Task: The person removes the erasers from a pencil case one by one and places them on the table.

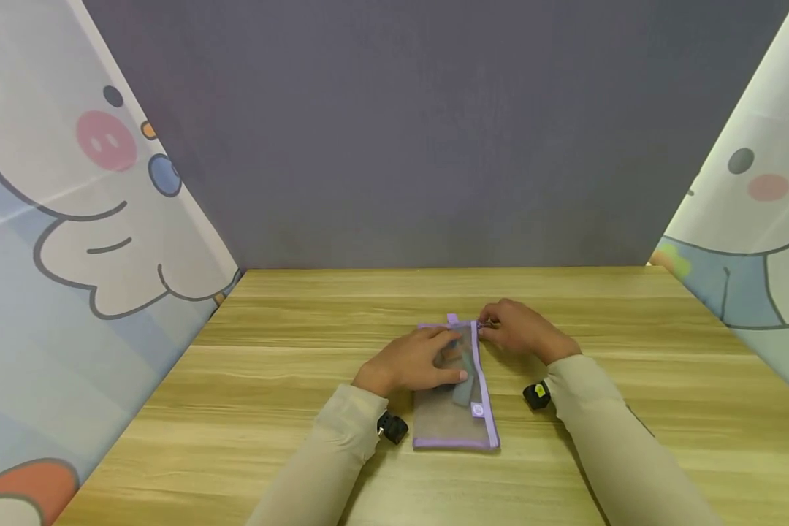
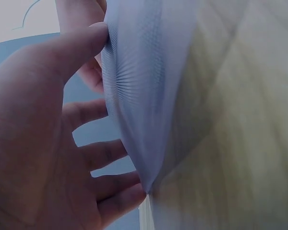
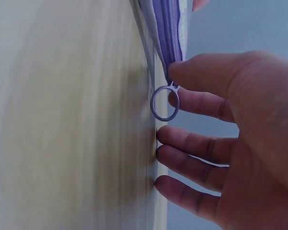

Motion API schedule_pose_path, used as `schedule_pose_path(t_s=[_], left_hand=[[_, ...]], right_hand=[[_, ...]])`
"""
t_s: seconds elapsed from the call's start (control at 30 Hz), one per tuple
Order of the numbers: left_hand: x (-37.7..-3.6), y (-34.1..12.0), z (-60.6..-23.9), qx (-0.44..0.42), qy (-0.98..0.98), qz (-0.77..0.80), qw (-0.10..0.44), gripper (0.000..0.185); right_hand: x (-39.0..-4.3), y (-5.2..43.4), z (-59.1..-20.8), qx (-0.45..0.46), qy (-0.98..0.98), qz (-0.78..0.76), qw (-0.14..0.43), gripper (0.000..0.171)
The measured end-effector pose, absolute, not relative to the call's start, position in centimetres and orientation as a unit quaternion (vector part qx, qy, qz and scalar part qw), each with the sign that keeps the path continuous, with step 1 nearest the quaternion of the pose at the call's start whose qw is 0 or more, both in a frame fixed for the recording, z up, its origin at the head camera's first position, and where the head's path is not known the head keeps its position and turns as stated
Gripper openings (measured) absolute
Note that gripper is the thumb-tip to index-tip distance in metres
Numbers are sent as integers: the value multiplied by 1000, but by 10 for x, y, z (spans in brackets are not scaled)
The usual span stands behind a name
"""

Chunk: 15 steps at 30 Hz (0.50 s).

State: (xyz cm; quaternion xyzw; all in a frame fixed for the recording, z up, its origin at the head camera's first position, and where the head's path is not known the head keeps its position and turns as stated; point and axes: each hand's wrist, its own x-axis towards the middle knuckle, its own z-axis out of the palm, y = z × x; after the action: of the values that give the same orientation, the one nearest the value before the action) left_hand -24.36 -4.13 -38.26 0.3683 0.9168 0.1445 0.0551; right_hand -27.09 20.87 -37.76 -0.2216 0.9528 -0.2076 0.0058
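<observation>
A mesh zipper pouch point(image 1: 440, 424) with purple edging lies on the table, its zipper point(image 1: 486, 394) running along the right side. Dark and grey-blue items point(image 1: 463, 391) show dimly through the mesh; their kind is unclear. My left hand point(image 1: 417, 360) rests on the pouch's upper part, fingers spread, and the mesh bulges beside them in the left wrist view. At the far right corner my right hand point(image 1: 516, 327) pinches the zipper's end between thumb and index finger. A ring-shaped zipper pull point(image 3: 152, 103) hangs there, while the other fingers touch the table.
The wood-grain table point(image 1: 269, 409) meets a dark grey wall point(image 1: 434, 146) at the back. Cartoon-printed sheets stand at left point(image 1: 72, 241) and right point(image 1: 763, 219). Black wrist devices sit below the left sleeve point(image 1: 392, 427) and the right sleeve point(image 1: 536, 395).
</observation>
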Motion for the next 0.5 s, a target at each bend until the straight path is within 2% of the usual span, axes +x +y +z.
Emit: schedule_pose_path(t_s=[0.5], left_hand=[[-246, -41, -384, 369, 916, 147, 52, 74]], right_hand=[[-268, 210, -380, -210, 960, -188, -8, 12]])
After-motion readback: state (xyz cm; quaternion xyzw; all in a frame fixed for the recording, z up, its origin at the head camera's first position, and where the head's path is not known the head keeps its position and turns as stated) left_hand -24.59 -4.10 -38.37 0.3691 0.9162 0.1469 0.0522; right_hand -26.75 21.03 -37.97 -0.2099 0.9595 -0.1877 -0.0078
